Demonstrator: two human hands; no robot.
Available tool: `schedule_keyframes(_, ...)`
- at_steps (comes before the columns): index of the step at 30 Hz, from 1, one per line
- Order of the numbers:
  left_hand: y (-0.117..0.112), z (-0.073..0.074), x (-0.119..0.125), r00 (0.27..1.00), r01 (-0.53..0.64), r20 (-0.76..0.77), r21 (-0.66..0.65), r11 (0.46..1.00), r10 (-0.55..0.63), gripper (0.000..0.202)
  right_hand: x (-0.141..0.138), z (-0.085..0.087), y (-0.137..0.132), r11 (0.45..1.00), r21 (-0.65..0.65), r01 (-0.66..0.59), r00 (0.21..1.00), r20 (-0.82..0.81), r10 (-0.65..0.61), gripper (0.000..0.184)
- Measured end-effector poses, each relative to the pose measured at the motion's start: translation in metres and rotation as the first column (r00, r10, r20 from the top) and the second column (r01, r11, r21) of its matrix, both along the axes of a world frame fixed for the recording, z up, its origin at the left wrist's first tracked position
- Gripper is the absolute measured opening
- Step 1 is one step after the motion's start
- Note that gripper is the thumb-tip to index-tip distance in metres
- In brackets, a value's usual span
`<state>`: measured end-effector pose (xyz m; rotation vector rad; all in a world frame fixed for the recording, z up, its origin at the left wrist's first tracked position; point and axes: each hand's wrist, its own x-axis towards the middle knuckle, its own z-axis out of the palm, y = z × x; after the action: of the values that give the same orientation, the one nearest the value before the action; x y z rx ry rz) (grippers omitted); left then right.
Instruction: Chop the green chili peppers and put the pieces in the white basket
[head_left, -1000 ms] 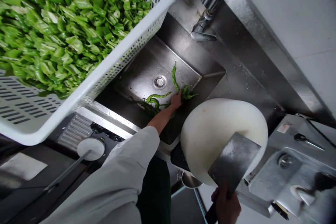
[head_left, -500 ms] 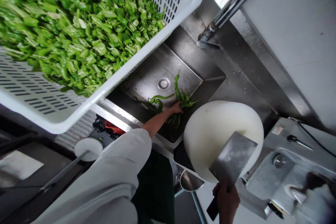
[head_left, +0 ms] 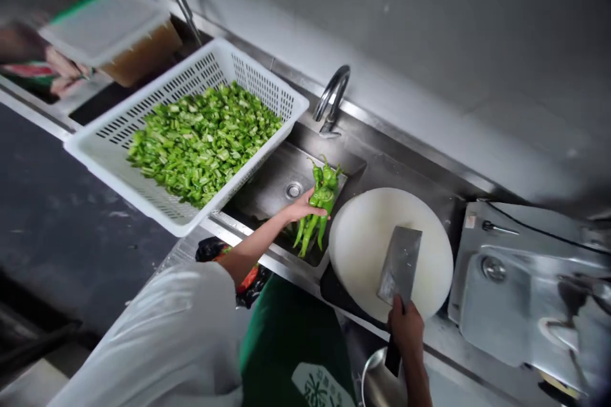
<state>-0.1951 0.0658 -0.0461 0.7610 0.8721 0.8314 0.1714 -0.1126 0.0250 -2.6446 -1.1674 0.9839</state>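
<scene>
My left hand (head_left: 303, 205) is closed around a bunch of long green chili peppers (head_left: 321, 203), raised over the sink (head_left: 272, 187). Their tips hang down towards me and several stems point away. In my right hand (head_left: 405, 324) is the handle of a cleaver (head_left: 401, 261). Its broad blade lies over the thick round white cutting board (head_left: 353, 248), right of the sink; whether it touches the board I cannot tell. Left of the sink, a white slotted basket (head_left: 191, 229) holds a heap of cut green peppers (head_left: 205, 140).
A curved faucet (head_left: 337, 92) stands behind the sink. Metal equipment (head_left: 496, 305) sits right of the board. Below the counter are a metal pot (head_left: 382, 381) and a black bag (head_left: 210, 248) with red things. Another person's hands (head_left: 64, 70) work at the far left beside a lidded container (head_left: 112, 25).
My left hand has lifted the chili peppers up from the sink bottom. The view has swung up and back, showing more of the wall and the far left. The cleaver stays over the board.
</scene>
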Motion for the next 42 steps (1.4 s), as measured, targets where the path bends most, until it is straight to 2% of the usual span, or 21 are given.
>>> schedule_keyframes(3,0.009,0.052,0.01,0.972,0.013,-0.23,0.24,0.971,0.044,0.097,0.016,0.001,-0.001,0.994,0.107,-0.019,0.998,-0.053,0.025,0.035)
schedule_keyframes(5,0.014,0.081,0.032,0.907,0.108,-0.413,0.418,0.902,0.083,0.094,0.032,0.004,-0.002,0.988,0.147,-0.054,0.998,-0.014,0.057,0.034)
schedule_keyframes(7,0.013,0.101,0.07,0.785,0.281,-0.611,0.496,0.821,0.1,0.096,0.053,0.008,-0.004,0.983,0.142,-0.117,0.991,0.08,0.106,0.031)
schedule_keyframes(8,0.01,0.106,0.095,0.69,0.366,-0.714,0.482,0.796,0.115,0.097,0.064,0.01,-0.005,0.981,0.125,-0.151,0.982,0.137,0.133,0.03)
schedule_keyframes(10,-0.002,0.105,0.153,0.435,0.485,-0.885,0.384,0.786,0.164,0.096,0.087,0.01,-0.008,0.973,0.084,-0.214,0.953,0.238,0.189,0.029)
schedule_keyframes(12,-0.021,0.09,0.212,0.202,0.553,-0.955,0.296,0.779,0.22,0.087,0.11,0.007,-0.014,0.969,0.021,-0.248,0.926,0.298,0.231,0.034)
schedule_keyframes(13,-0.032,0.079,0.238,0.135,0.592,-0.96,0.275,0.757,0.244,0.083,0.12,0.004,-0.017,0.964,0.0,-0.266,0.917,0.308,0.253,0.036)
schedule_keyframes(14,-0.044,0.069,0.26,0.099,0.635,-0.963,0.256,0.729,0.252,0.081,0.128,0.001,-0.02,0.959,-0.011,-0.282,0.911,0.309,0.271,0.038)
schedule_keyframes(17,-0.069,0.046,0.297,0.087,0.7,-0.967,0.231,0.676,0.241,0.093,0.144,-0.008,-0.029,0.953,-0.016,-0.302,0.915,0.275,0.294,0.038)
schedule_keyframes(19,-0.072,0.042,0.302,0.114,0.686,-0.97,0.233,0.689,0.214,0.093,0.147,-0.011,-0.033,0.956,-0.008,-0.293,0.926,0.245,0.286,0.038)
schedule_keyframes(22,-0.057,0.051,0.299,0.169,0.624,-0.97,0.242,0.743,0.174,0.068,0.149,-0.014,-0.036,0.963,0.017,-0.27,0.945,0.197,0.262,0.039)
schedule_keyframes(24,-0.041,0.061,0.295,0.184,0.626,-0.973,0.226,0.746,0.14,0.051,0.15,-0.014,-0.036,0.966,0.026,-0.256,0.956,0.157,0.249,0.04)
schedule_keyframes(27,-0.021,0.075,0.293,0.178,0.683,-0.976,0.214,0.698,0.125,0.036,0.154,-0.013,-0.035,0.971,0.032,-0.238,0.967,0.103,0.234,0.039)
schedule_keyframes(30,-0.018,0.079,0.293,0.15,0.734,-0.974,0.224,0.642,0.168,0.039,0.155,-0.01,-0.034,0.974,0.035,-0.223,0.972,0.076,0.22,0.038)
schedule_keyframes(33,-0.034,0.07,0.295,0.076,0.793,-0.985,0.155,0.589,0.157,0.047,0.151,-0.005,-0.034,0.975,0.023,-0.22,0.974,0.064,0.219,0.038)
schedule_keyframes(35,-0.052,0.058,0.295,0.043,0.818,-0.987,0.126,0.561,0.158,0.062,0.147,-0.002,-0.034,0.971,0.034,-0.236,0.97,0.061,0.234,0.037)
schedule_keyframes(39,-0.095,0.034,0.288,0.036,0.848,-0.974,0.148,0.509,0.223,0.072,0.142,0.0,-0.035,0.976,0.046,-0.21,0.974,0.101,0.205,0.038)
schedule_keyframes(42,-0.13,0.022,0.276,0.01,0.863,-0.969,0.133,0.487,0.247,0.075,0.141,-0.001,-0.035,0.983,0.034,-0.182,0.976,0.125,0.177,0.039)
